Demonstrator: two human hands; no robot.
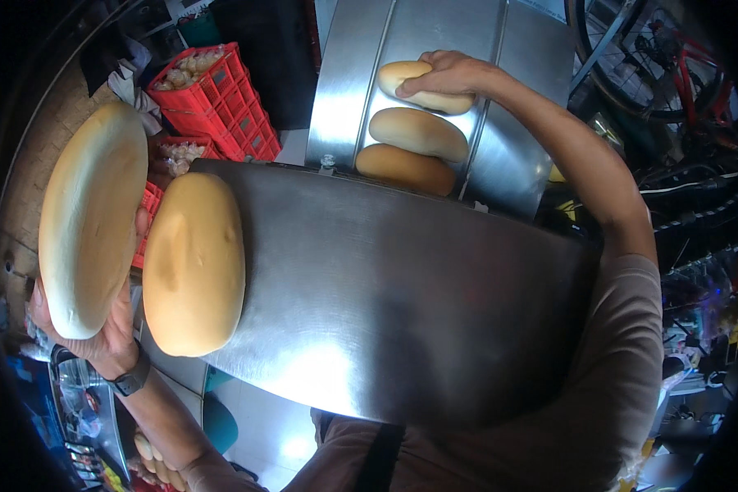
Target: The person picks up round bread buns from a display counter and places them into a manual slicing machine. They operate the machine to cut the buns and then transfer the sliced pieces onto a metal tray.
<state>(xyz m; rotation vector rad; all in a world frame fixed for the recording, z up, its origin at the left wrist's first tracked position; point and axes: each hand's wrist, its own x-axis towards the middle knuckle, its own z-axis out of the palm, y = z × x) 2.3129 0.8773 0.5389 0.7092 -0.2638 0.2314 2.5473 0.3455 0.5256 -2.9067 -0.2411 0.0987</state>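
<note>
My left hand [101,329], with a dark watch at the wrist, holds up a long bread loaf [92,215] at the left, its pale side and browned face showing. Beside it a golden loaf [194,264] lies on the left end of the near metal surface [357,277]. At the top, my right hand [436,77] grips another loaf [427,98] on the far metal table, the thumb on its near side. Two more loaves, one pale brown [418,133] and one darker [406,169], lie just below it between two raised metal ridges.
Stacked red plastic crates [221,101] holding bagged round items stand at upper left. A bicycle [646,74] is at upper right, with cables and clutter down the right side. A teal round object [218,421] and more loaves [157,458] are at lower left.
</note>
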